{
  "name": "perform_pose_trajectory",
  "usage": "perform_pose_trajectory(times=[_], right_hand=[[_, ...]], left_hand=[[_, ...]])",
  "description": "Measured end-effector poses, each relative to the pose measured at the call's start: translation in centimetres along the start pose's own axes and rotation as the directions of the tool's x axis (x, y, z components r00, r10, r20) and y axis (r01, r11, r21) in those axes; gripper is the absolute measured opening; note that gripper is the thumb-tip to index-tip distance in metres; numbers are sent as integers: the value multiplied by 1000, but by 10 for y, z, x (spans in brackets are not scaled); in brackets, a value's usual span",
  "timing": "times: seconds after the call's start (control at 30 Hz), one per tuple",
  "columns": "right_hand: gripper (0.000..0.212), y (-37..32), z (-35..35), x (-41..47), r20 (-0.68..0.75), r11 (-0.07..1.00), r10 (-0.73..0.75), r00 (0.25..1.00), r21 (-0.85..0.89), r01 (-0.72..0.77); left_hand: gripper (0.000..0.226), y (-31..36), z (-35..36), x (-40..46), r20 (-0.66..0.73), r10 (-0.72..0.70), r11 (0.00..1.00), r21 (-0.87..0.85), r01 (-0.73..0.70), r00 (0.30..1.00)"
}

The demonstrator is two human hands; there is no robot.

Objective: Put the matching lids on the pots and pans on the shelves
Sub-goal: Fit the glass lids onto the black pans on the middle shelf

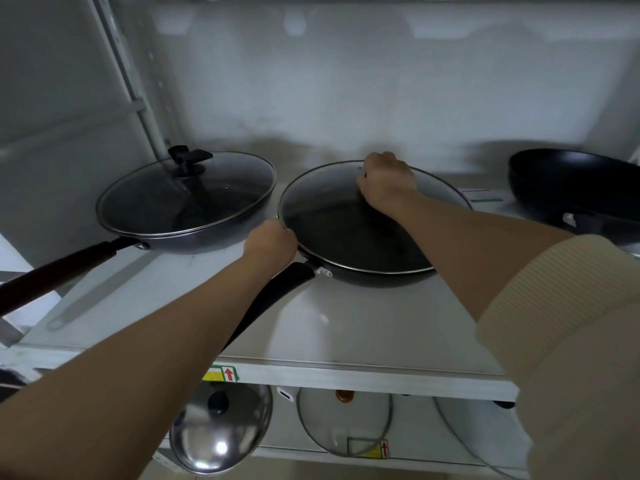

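Glass lid (pixel 346 216) sits on the middle pan (pixel 367 277) on the upper shelf (pixel 363 341). Right hand (pixel 388 183) is closed around its knob at the far side, and left hand (pixel 272 244) is closed at the near-left rim. Left of it stands a covered pan (pixel 194 233); far right, an uncovered black pan (pixel 575 188).

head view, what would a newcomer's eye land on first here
First the two bare arms reaching to the middle pan on the upper shelf: the right hand grips the top of its glass lid, and the left hand is at the rim by the handle. To the left sits an already lidded pan; loose lids stand on the shelf below.
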State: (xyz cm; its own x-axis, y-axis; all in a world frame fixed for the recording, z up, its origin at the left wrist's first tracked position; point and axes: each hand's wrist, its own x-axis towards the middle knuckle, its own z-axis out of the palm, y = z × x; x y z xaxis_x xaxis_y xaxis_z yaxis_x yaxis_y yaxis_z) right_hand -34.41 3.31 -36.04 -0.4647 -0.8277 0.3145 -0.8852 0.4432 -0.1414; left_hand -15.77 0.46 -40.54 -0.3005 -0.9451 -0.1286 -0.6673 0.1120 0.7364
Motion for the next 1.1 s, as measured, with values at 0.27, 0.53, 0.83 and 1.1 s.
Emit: perform_pose_trajectory(times=[0.27,0.53,0.83,1.1], right_hand=[[28,0,5,-6,-41,1000,3,999,24,-2],[23,3,3,-13,0,995,12,1000,95,-12],[44,11,-9,-32,52,964,-19,998,267,4],[44,36,-31,-88,12,967,9,1000,254,-12]], left_hand=[[32,-3,2,7,-23,39,995,92,-36,999],[36,-4,3,5,13,96,952,290,-96,995],[30,-4,5,-10,-1,129,945,303,-122,992],[39,22,18,-71,-135,367,785,576,-228,921]])
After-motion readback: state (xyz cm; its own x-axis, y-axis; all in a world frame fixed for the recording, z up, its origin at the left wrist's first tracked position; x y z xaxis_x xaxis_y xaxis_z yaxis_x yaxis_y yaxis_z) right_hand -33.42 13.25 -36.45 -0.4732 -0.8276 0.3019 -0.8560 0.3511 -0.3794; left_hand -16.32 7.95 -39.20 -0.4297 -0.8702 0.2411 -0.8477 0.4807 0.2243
